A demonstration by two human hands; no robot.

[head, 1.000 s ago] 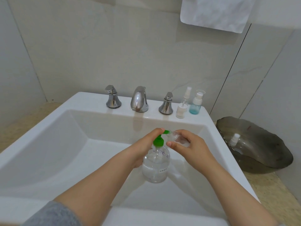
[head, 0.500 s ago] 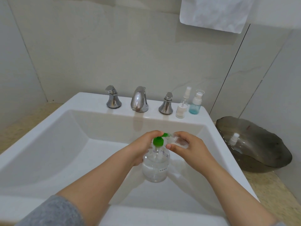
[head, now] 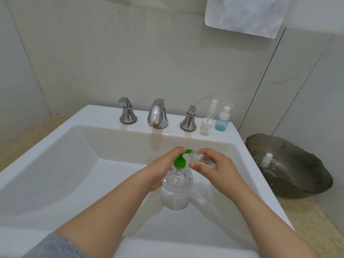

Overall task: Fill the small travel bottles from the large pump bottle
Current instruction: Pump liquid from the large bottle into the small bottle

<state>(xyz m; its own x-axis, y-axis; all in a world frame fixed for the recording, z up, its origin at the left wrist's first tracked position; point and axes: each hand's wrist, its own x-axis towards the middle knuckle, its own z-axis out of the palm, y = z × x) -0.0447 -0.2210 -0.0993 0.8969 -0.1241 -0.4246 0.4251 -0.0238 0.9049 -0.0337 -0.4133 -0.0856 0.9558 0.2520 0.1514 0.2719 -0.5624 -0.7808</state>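
in front of the faucet (head: 157, 113), over the basin of the sink (head: 55, 142), the left hand (head: 162, 170) grasps the large pump bottle (head: 176, 190) round its shoulder, one fingertip laid on the green pump head (head: 180, 162). that grip looks chosen so a single hand can both steady the bottle and press the pump. whether the bottle's base rests on the basin i cannot tell.

a little right of the faucet and nearer the person, the right hand (head: 216, 168) is closed round a small clear travel bottle (head: 202, 159). the bottle is tipped toward its side, with its mouth up against the green nozzle. held this way, the liquid should go straight in, and any drip falls into the sink. how full it is cannot be made out.

right of the faucet, on the sink's back ledge, a clear spray bottle (head: 206, 125) and a blue bottle (head: 221, 121) stand upright, out of the way.

farther right of the faucet, on the counter, a dark glass dish (head: 301, 175) holds a white spray top (head: 266, 159), probably the one taken off the bottle being filled.

the step in hand looks like pumping. the narrow mouth must stay lined up with the nozzle, or liquid will run over the fingers.
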